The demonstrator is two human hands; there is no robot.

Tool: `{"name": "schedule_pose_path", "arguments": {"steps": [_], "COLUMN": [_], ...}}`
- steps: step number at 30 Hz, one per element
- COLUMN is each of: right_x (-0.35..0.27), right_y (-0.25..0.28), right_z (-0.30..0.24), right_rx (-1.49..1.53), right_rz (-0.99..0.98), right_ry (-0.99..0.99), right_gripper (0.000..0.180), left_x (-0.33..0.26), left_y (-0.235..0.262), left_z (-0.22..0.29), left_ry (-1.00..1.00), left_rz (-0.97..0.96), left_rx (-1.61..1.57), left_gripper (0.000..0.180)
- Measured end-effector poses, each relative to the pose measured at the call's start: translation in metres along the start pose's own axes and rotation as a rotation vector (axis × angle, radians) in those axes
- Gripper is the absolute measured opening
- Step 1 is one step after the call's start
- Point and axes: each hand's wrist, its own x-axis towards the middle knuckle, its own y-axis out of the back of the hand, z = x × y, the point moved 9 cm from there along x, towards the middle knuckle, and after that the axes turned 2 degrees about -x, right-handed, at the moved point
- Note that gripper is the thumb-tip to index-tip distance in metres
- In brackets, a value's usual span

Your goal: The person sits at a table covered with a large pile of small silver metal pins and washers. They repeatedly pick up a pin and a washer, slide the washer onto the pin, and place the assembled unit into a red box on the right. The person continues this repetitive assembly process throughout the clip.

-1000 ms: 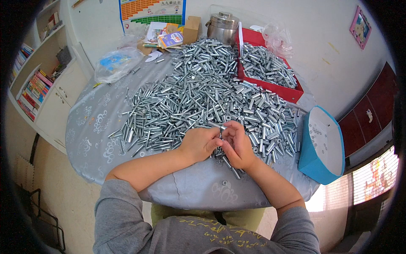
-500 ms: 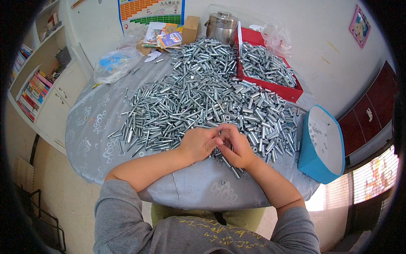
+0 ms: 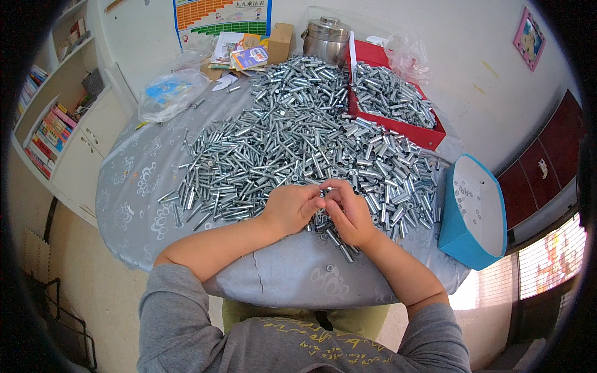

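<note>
A broad heap of shiny metal sleeves and bolts [image 3: 273, 149] covers the middle of the table. At its near edge my left hand [image 3: 293, 206] and my right hand [image 3: 348, 214] meet, fingertips close together. The fingers of both are curled inward in a pinch. Whatever lies between them is hidden by the hands. Several loose sleeves [image 3: 339, 244] lie just below my right hand. One small nut or washer [image 3: 329, 268] rests alone on the tablecloth nearer to me.
A red box [image 3: 398, 126] full of metal parts stands at the back right. At the right edge is a blue box [image 3: 476, 211] with several washers inside. A steel pot [image 3: 326, 38], booklets [image 3: 249, 57] and a plastic bag [image 3: 171, 93] sit along the back of the grey tablecloth [image 3: 134, 205].
My right hand's fingers have shifted slightly up and curled differently. My left hand has turned a little, its thumb still near the right fingers. The heap looks the same.
</note>
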Motion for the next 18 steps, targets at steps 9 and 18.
{"name": "schedule_pose_path", "arguments": {"steps": [9, 18], "right_x": [0.001, 0.000], "right_y": [-0.003, -0.002], "right_z": [-0.005, -0.002], "right_rx": [-0.058, -0.036], "right_rz": [-0.027, -0.054], "right_ry": [-0.051, -0.051], "right_gripper": [0.035, 0.038], "left_x": [-0.002, -0.001], "left_y": [-0.003, -0.001], "left_z": [-0.005, 0.001], "left_ry": [0.040, -0.005], "left_rz": [-0.037, 0.023], "left_rx": [-0.004, 0.005], "left_gripper": [0.076, 0.069]}}
